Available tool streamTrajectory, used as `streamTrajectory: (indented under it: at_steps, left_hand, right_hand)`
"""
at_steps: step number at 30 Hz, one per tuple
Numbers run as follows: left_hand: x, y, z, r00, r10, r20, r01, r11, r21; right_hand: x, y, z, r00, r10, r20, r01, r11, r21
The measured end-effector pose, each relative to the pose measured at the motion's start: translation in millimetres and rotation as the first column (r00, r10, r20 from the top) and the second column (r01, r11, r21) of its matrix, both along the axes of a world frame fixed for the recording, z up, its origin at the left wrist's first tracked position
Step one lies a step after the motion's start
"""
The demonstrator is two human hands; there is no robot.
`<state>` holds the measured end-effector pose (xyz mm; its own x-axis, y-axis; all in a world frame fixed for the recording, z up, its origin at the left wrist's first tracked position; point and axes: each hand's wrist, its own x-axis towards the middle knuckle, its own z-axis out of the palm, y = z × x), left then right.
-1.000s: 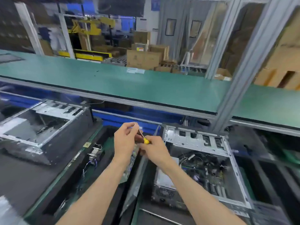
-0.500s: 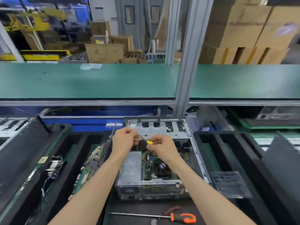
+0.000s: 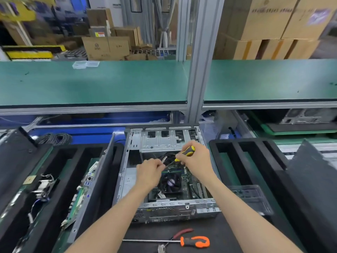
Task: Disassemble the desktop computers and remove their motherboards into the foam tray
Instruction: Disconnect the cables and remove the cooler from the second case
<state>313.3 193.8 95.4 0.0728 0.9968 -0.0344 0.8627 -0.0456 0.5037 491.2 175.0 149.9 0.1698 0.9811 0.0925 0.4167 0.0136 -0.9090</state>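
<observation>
— Both hands are now hovering mid-frame over the open desktop case (image 3: 165, 179); a second ago they were over the left tray.
— Right hand (image 3: 197, 159) is gripping a yellow screwdriver (image 3: 187, 151), left hand (image 3: 150, 172) pinching its tip; motherboard (image 3: 189, 185) is sitting inside, unremoved.

I am seeing print on the cardboard boxes (image 3: 269, 17) and a box label (image 3: 100, 34), all too blurred for reading

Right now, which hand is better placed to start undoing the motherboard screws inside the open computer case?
Right. The right hand already grips the yellow-and-black screwdriver, tip angled down into the computer case above the motherboard. The left hand is pinching near the tip, steadying it.
</observation>
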Motion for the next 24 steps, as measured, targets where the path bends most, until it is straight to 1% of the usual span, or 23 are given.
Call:
streamTrajectory:
  at_steps: [1, 2, 3, 6, 7, 9, 11, 13, 14, 17, 19, 22, 24]
  left_hand:
    - [6, 0, -3, 0.997, -0.042, -0.061, 0.043, 0.999, 0.008]
    - [12, 1, -5, 0.992, -0.088, -0.091, 0.087, 0.996, -0.005]
    - [18, 2, -8, 0.987, -0.133, -0.092, 0.131, 0.991, -0.032]
    - [34, 3, -19, 0.973, -0.231, 0.019, 0.232, 0.963, -0.135]
    - [39, 2, -23, 0.965, -0.263, 0.020, 0.263, 0.952, -0.158]
    - [48, 2, -31, 0.948, -0.312, -0.054, 0.297, 0.935, -0.193]
    - [53, 5, -38, 0.938, -0.321, -0.134, 0.290, 0.934, -0.208]
    - [56, 9, -41, 0.944, -0.289, -0.162, 0.256, 0.947, -0.194]
    - [56, 11, -43, 0.952, -0.275, -0.135, 0.248, 0.951, -0.186]
    - [55, 12, -45, 0.972, -0.227, 0.053, 0.233, 0.959, -0.163]
    - [53, 13, -45, 0.970, -0.207, 0.124, 0.225, 0.963, -0.149]
    - [50, 16, -46, 0.973, -0.181, 0.146, 0.205, 0.964, -0.169]
    - [48, 16, -47, 0.972, -0.204, 0.119, 0.222, 0.961, -0.166]
  right_hand:
    - [3, 1, -2, 0.998, 0.003, 0.059, -0.004, 1.000, 0.021]
    - [5, 3, -5, 0.993, 0.013, 0.116, -0.018, 0.999, 0.041]
    - [8, 5, -7, 0.985, 0.027, 0.170, -0.037, 0.998, 0.057]
    - [14, 8, -15, 0.949, 0.067, 0.307, -0.093, 0.993, 0.071]
    - [17, 8, -18, 0.939, 0.069, 0.336, -0.098, 0.993, 0.069]
    - [23, 8, -25, 0.924, 0.056, 0.378, -0.091, 0.993, 0.075]
    - [29, 7, -30, 0.919, 0.049, 0.392, -0.088, 0.993, 0.081]
    - [35, 7, -35, 0.921, 0.063, 0.385, -0.098, 0.993, 0.073]
    - [36, 8, -37, 0.922, 0.072, 0.381, -0.107, 0.992, 0.071]
    - [38, 9, -44, 0.919, 0.111, 0.379, -0.141, 0.989, 0.052]
    - [37, 10, -47, 0.918, 0.130, 0.374, -0.158, 0.986, 0.045]
    - [35, 11, -49, 0.916, 0.162, 0.367, -0.184, 0.983, 0.025]
    - [33, 12, -49, 0.908, 0.190, 0.372, -0.208, 0.978, 0.007]
